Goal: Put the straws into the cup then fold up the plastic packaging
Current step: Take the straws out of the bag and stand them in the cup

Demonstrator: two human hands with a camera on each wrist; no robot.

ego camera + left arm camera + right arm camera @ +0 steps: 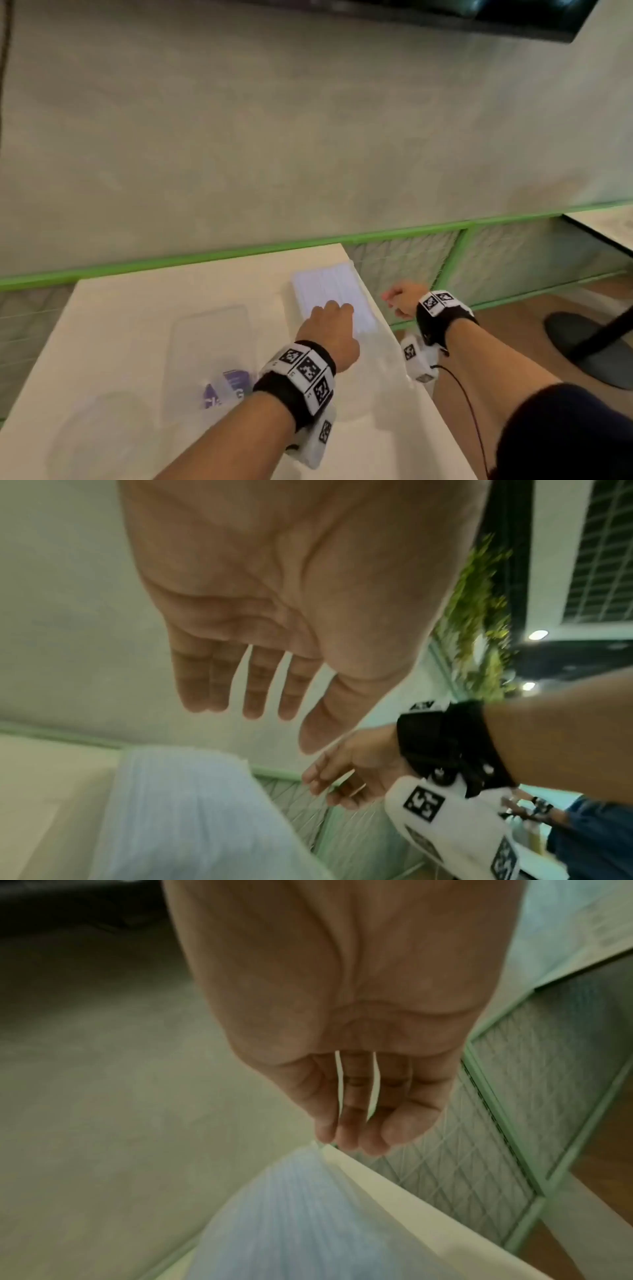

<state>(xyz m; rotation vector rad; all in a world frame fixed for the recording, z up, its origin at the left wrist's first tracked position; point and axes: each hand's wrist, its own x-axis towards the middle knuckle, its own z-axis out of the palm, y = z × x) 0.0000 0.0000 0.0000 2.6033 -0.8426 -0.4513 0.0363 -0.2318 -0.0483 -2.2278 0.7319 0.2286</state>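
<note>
A flat bundle of pale white straws [334,291] lies at the far right corner of the white table [137,308]. My left hand [332,310] hovers over the bundle's near end, palm down and fingers straight, holding nothing; the left wrist view shows the left hand [246,712] spread above the straws [185,804]. My right hand [394,299] hangs off the table's right edge beside the bundle, fingers loose and empty. In the right wrist view the right hand [352,1139] is just past the straws [291,1218]. The clear plastic packaging [212,339] with a purple label lies mid-table. A faint clear cup [99,435] sits near left.
A green-framed mesh railing [462,253] runs behind and right of the table. Beyond it is grey concrete floor. A black round stand base [589,346] sits on the brown floor at right. Another tabletop corner [613,226] shows far right.
</note>
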